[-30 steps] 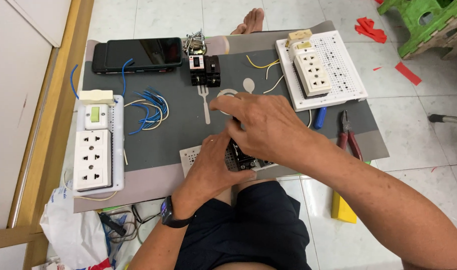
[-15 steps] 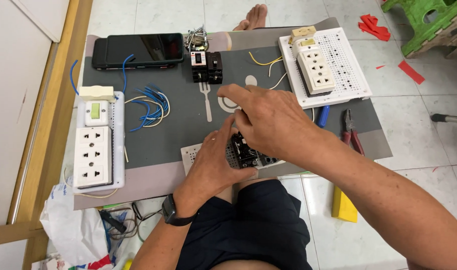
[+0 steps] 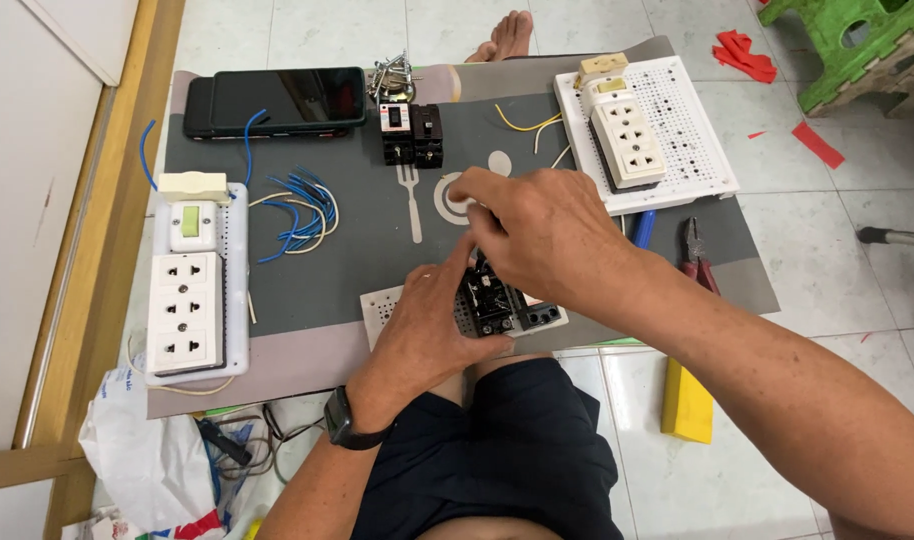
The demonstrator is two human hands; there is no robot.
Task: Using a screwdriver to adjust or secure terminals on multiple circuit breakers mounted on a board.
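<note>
My left hand (image 3: 429, 325) rests on a small white perforated board (image 3: 380, 305) at the near edge of the grey mat (image 3: 367, 240), holding a black electrical component (image 3: 489, 302) that sits on the board. My right hand (image 3: 542, 232) is curled above that component, fingertips pinched near its top; what they pinch is too small to tell. A black smartwatch (image 3: 340, 420) is on my left wrist.
Left: a white board with switch and socket strip (image 3: 189, 300), loose blue and yellow wires (image 3: 299, 210). Back: a black phone (image 3: 277, 98), two black breakers (image 3: 411, 133), metal screws (image 3: 392, 75). Right: another white socket board (image 3: 645, 130), pliers (image 3: 695, 252), a yellow block (image 3: 685, 405). A green stool (image 3: 857, 45).
My view has shifted slightly. Both hands stay at the black component, with the right hand's fingers moved a little higher over it.
</note>
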